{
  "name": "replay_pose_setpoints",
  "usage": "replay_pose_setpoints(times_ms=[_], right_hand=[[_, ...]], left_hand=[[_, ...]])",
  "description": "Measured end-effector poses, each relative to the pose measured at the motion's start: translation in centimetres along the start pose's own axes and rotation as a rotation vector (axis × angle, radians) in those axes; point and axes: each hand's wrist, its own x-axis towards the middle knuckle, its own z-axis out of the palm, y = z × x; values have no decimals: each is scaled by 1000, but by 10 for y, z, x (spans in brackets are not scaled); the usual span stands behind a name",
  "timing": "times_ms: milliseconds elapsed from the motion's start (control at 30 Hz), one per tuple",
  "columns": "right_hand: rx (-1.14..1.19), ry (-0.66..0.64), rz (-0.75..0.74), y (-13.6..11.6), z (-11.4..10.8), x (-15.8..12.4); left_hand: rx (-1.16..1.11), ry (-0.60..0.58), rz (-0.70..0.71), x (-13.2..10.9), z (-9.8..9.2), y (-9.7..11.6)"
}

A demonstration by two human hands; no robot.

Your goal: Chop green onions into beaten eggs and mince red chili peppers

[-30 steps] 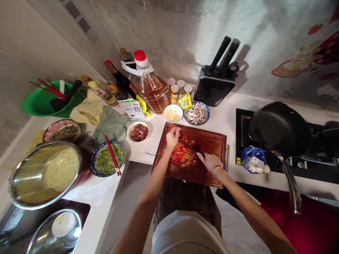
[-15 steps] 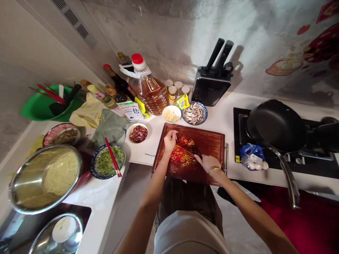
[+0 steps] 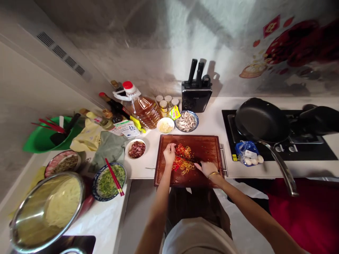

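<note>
A wooden cutting board (image 3: pixel 206 148) lies on the counter in front of me, with chopped red and orange chili peppers (image 3: pixel 183 165) spread over its left half. My right hand (image 3: pixel 208 169) is closed around the dark handle of a knife (image 3: pixel 198 162); the blade points left among the pepper pieces and is hard to make out. My left hand (image 3: pixel 168 154) hovers at the board's left side beside the peppers. Its fingers are curled with the tips together, and whether anything is between them cannot be seen.
Behind the board are a bowl of sliced mushrooms (image 3: pixel 186 121), minced garlic (image 3: pixel 165 126) and a knife block (image 3: pixel 196 97). To the left sit a meat bowl (image 3: pixel 136 149), chopsticks (image 3: pixel 114 177) across a greens bowl, and a large pot (image 3: pixel 22 225). A wok (image 3: pixel 262 120) rests on the right stove.
My view has tilted and shifted, so the counter things sit lower in the picture. Both hands stay near the same spots on the board, the right one still on the knife.
</note>
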Motion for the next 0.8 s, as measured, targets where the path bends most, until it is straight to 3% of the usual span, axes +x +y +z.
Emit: replay_pose_setpoints(times_ms=[100,200,333,500,800], right_hand=[[41,18,-23,2,-13,3],[55,46,-37,5,-42,16],[21,-23,-64,9,-70,40],[6,-25,-18,14,-54,49],[-22,15,-13,14,-29,33]], left_hand=[[-36,26,20,12,3,7],[-67,85,33,36,8,14],[-39,102,12,55,20,10],[2,82,-7,51,30,3],[-36,14,-19,31,18,5]])
